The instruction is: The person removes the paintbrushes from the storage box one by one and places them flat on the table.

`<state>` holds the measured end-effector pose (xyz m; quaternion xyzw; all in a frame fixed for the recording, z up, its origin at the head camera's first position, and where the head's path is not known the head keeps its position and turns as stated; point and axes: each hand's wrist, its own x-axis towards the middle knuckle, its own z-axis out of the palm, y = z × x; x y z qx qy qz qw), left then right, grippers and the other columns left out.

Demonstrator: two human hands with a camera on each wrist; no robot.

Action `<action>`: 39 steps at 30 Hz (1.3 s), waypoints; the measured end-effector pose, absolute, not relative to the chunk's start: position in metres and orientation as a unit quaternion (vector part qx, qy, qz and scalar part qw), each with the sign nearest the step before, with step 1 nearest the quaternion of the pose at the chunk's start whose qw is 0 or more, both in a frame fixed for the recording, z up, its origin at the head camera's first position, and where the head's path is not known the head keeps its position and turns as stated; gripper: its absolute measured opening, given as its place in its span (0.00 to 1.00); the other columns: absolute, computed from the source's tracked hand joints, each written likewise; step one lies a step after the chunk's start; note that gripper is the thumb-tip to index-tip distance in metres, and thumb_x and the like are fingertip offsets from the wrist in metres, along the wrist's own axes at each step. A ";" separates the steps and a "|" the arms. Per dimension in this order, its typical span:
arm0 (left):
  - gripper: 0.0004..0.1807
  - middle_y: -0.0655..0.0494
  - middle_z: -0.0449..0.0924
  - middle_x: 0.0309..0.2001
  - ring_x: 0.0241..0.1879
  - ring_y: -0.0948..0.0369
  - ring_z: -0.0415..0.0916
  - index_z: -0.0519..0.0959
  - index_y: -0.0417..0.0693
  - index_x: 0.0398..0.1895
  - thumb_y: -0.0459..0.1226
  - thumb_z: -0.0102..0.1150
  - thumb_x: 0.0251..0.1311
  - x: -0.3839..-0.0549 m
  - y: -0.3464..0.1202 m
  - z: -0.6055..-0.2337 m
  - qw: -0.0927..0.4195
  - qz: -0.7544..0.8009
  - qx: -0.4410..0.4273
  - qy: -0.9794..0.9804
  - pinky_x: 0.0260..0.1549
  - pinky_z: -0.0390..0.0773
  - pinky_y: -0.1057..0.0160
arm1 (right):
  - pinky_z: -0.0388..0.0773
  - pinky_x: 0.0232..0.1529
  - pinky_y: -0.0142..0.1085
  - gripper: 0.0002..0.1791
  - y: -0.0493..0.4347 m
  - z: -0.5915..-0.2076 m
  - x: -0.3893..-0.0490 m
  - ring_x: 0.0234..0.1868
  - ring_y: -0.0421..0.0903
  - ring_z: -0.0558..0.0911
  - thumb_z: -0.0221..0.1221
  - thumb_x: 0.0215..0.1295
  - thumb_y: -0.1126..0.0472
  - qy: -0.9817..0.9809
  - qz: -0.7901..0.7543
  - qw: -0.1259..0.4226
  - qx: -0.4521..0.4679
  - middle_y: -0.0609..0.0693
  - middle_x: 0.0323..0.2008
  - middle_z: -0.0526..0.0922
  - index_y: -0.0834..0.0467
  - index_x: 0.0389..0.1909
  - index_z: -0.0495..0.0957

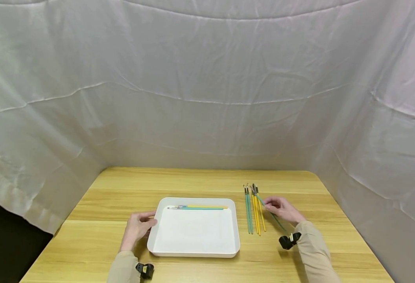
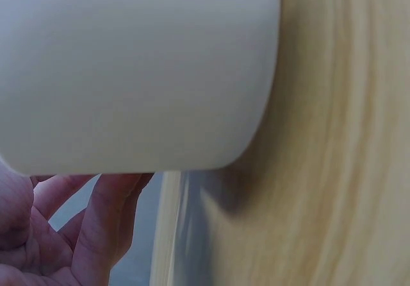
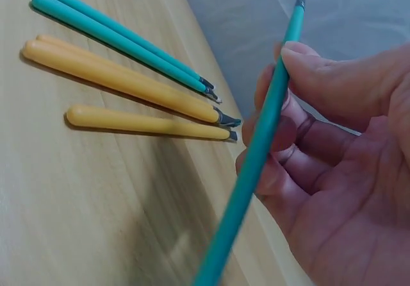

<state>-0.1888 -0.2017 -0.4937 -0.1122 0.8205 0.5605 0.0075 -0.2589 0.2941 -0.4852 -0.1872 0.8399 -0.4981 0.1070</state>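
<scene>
My right hand (image 1: 281,209) pinches a green paintbrush (image 3: 259,145) between thumb and fingers, its dark ferrule and small tip pointing away from me. The brush is above the table, just right of a group of paintbrushes. In that group are two green paintbrushes (image 3: 115,39) and several yellow paintbrushes (image 3: 122,77), lying side by side. My left hand (image 1: 136,228) holds the left side of a white tray (image 1: 193,254); in the left wrist view its fingers (image 2: 106,215) reach the tray's edge, partly hidden. Inside the tray, a yellow paintbrush (image 1: 207,206) and a green paintbrush (image 1: 203,209) lie along the far side.
A wooden table (image 1: 129,188) carries everything. Pale grey curtains (image 1: 207,118) hang close behind it and along both sides. The tray stands in front of me, with the brush group a short distance to its right.
</scene>
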 end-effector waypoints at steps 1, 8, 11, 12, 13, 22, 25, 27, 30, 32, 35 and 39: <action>0.20 0.34 0.85 0.41 0.32 0.54 0.85 0.80 0.29 0.56 0.27 0.61 0.59 -0.189 -0.202 -0.494 0.008 0.561 -0.113 0.820 0.31 0.88 0.56 | 0.78 0.38 0.27 0.18 0.295 -0.486 -0.259 0.39 0.38 0.80 0.54 0.73 0.66 0.839 -0.500 0.108 -0.184 0.70 0.44 0.80 0.80 0.53 0.71; 0.20 0.34 0.85 0.40 0.31 0.55 0.85 0.80 0.29 0.56 0.27 0.61 0.59 -0.188 -0.202 -0.494 0.007 0.556 -0.113 0.823 0.31 0.88 0.56 | 0.79 0.33 0.27 0.20 0.297 -0.489 -0.260 0.34 0.36 0.79 0.54 0.73 0.67 0.825 -0.525 0.126 -0.165 0.62 0.41 0.83 0.82 0.54 0.68; 0.20 0.34 0.85 0.40 0.31 0.55 0.85 0.80 0.29 0.56 0.27 0.61 0.59 -0.188 -0.202 -0.495 0.003 0.555 -0.111 0.824 0.30 0.88 0.56 | 0.80 0.34 0.27 0.20 0.298 -0.490 -0.261 0.34 0.35 0.80 0.53 0.73 0.68 0.814 -0.540 0.131 -0.166 0.58 0.40 0.83 0.84 0.53 0.66; 0.20 0.35 0.86 0.40 0.30 0.55 0.85 0.80 0.29 0.56 0.27 0.61 0.59 -0.188 -0.202 -0.495 0.002 0.556 -0.111 0.824 0.30 0.88 0.56 | 0.81 0.35 0.27 0.21 0.298 -0.490 -0.261 0.35 0.35 0.81 0.53 0.73 0.68 0.811 -0.545 0.133 -0.166 0.57 0.39 0.84 0.85 0.53 0.65; 0.20 0.35 0.86 0.39 0.30 0.55 0.85 0.80 0.29 0.56 0.27 0.61 0.59 -0.188 -0.202 -0.494 0.001 0.555 -0.109 0.825 0.30 0.88 0.56 | 0.82 0.36 0.27 0.21 0.298 -0.490 -0.261 0.35 0.35 0.81 0.52 0.73 0.68 0.808 -0.549 0.134 -0.166 0.56 0.39 0.84 0.86 0.53 0.65; 0.20 0.35 0.85 0.40 0.30 0.54 0.85 0.80 0.29 0.56 0.27 0.61 0.60 -0.189 -0.201 -0.494 0.005 0.558 -0.109 0.823 0.30 0.88 0.56 | 0.83 0.34 0.29 0.20 0.300 -0.495 -0.263 0.31 0.37 0.82 0.51 0.72 0.70 0.794 -0.569 0.142 -0.159 0.50 0.34 0.84 0.87 0.52 0.63; 0.20 0.35 0.85 0.40 0.30 0.54 0.85 0.79 0.29 0.57 0.27 0.60 0.60 -0.188 -0.201 -0.494 0.008 0.562 -0.110 0.820 0.30 0.88 0.56 | 0.83 0.34 0.30 0.19 0.300 -0.496 -0.264 0.30 0.37 0.81 0.51 0.72 0.70 0.786 -0.580 0.149 -0.153 0.49 0.33 0.83 0.86 0.51 0.63; 0.20 0.34 0.85 0.41 0.30 0.54 0.85 0.79 0.29 0.57 0.27 0.60 0.60 -0.188 -0.201 -0.494 0.009 0.563 -0.110 0.819 0.30 0.88 0.56 | 0.84 0.34 0.30 0.19 0.300 -0.497 -0.265 0.30 0.38 0.81 0.51 0.73 0.70 0.783 -0.584 0.153 -0.149 0.48 0.33 0.83 0.86 0.51 0.64; 0.20 0.34 0.85 0.41 0.30 0.54 0.85 0.79 0.29 0.57 0.27 0.61 0.60 -0.188 -0.201 -0.494 0.009 0.563 -0.111 0.819 0.30 0.88 0.56 | 0.84 0.36 0.31 0.19 0.300 -0.499 -0.266 0.30 0.38 0.81 0.51 0.72 0.71 0.778 -0.590 0.158 -0.144 0.49 0.33 0.83 0.86 0.52 0.63; 0.20 0.34 0.85 0.41 0.30 0.54 0.85 0.79 0.29 0.57 0.27 0.61 0.60 -0.188 -0.201 -0.494 0.008 0.564 -0.110 0.819 0.30 0.88 0.56 | 0.85 0.37 0.32 0.20 0.300 -0.500 -0.267 0.31 0.39 0.81 0.51 0.72 0.71 0.775 -0.595 0.162 -0.140 0.49 0.33 0.83 0.86 0.53 0.62; 0.20 0.35 0.85 0.40 0.30 0.54 0.85 0.79 0.29 0.57 0.27 0.60 0.60 -0.188 -0.201 -0.494 0.008 0.562 -0.109 0.820 0.30 0.88 0.56 | 0.86 0.38 0.32 0.20 0.300 -0.501 -0.267 0.32 0.39 0.81 0.50 0.72 0.72 0.771 -0.600 0.167 -0.131 0.50 0.34 0.82 0.86 0.54 0.61; 0.20 0.36 0.85 0.40 0.30 0.55 0.85 0.79 0.29 0.56 0.27 0.60 0.60 -0.188 -0.201 -0.494 0.006 0.563 -0.112 0.819 0.29 0.88 0.57 | 0.86 0.39 0.32 0.21 0.299 -0.500 -0.267 0.33 0.40 0.81 0.50 0.71 0.72 0.770 -0.605 0.171 -0.113 0.51 0.35 0.81 0.85 0.55 0.60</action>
